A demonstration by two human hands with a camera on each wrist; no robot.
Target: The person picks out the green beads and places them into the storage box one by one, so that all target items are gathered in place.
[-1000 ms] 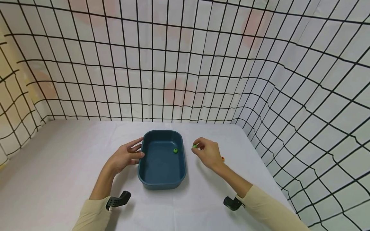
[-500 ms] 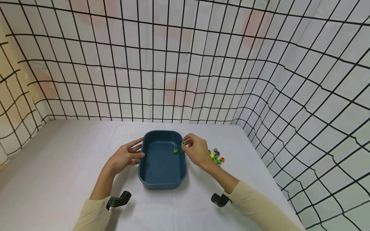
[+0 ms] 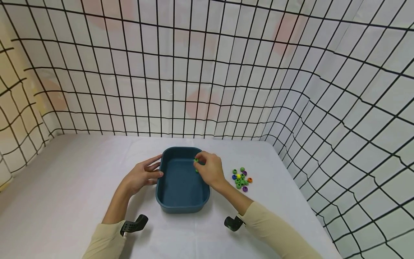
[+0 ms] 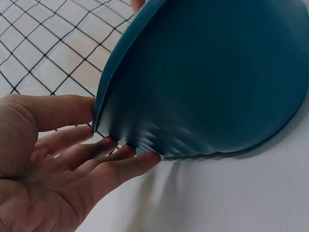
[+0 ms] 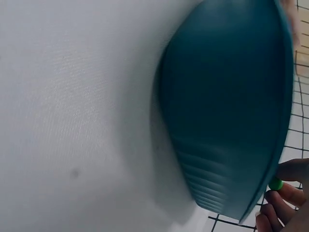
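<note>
Right hand (image 3: 210, 171): narrow pinch, thumb and finger on one green bead (image 3: 196, 160), held over the inside of the blue tray (image 3: 181, 189), near its right rim; not released. Left hand (image 3: 139, 177): fingers fairly straight and spread, laid along the tray's outer left wall, thumb at the rim. Touching it, not clenched; I read that as steadying. Progress: early, by my read of it as beads going into the tray. A second green bead (image 3: 196, 171) shows in the tray, mostly hidden by the right hand; can't tell if more sit behind it. Left to do: the loose pile on the surface (image 3: 271, 162) to the right of the tray, well apart from it, a dozen or so, close together, some touching. Bead looks: small, rounded, smooth, several with a dark hole showing. Mostly green, plus a blue bead (image 3: 234, 177), a yellow bead (image 3: 238, 176), an orange bead (image 3: 250, 180) and a couple of purple ones. Held one is plain green, bright in the right wrist view. Tray: deep, rounded corners, ribbed patches on outer wall, flat on white cloth. Black wire mesh (image 3: 173, 82) behind everything.
</note>
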